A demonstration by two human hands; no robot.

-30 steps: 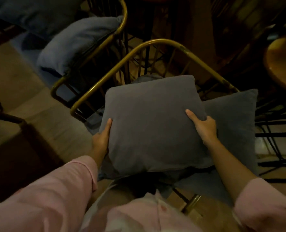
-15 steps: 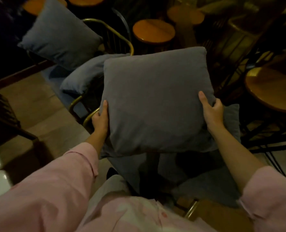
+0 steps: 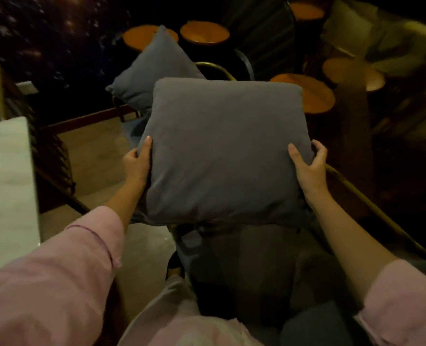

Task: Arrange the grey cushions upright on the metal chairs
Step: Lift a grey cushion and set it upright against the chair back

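Observation:
I hold a square grey cushion (image 3: 221, 146) up in front of me, its face toward the camera. My left hand (image 3: 138, 163) grips its left edge and my right hand (image 3: 309, 166) grips its right edge. Below it lies the dark grey seat pad (image 3: 251, 265) of the near metal chair, whose brass rail (image 3: 371, 208) runs down the right side. A second grey cushion (image 3: 154, 71) stands tilted on a farther metal chair (image 3: 216, 68) behind the held one.
Round orange-topped stools (image 3: 204, 33) stand at the back, and another stool (image 3: 314, 96) stands at the right. A white tabletop (image 3: 5, 186) is at the left. A dark wire chair (image 3: 52, 156) stands beside it. Tan floor (image 3: 94, 156) shows between them.
Both hands have lifted the cushion off the near chair and held it higher. The view has tipped up, so the farther chair and stools now show behind it.

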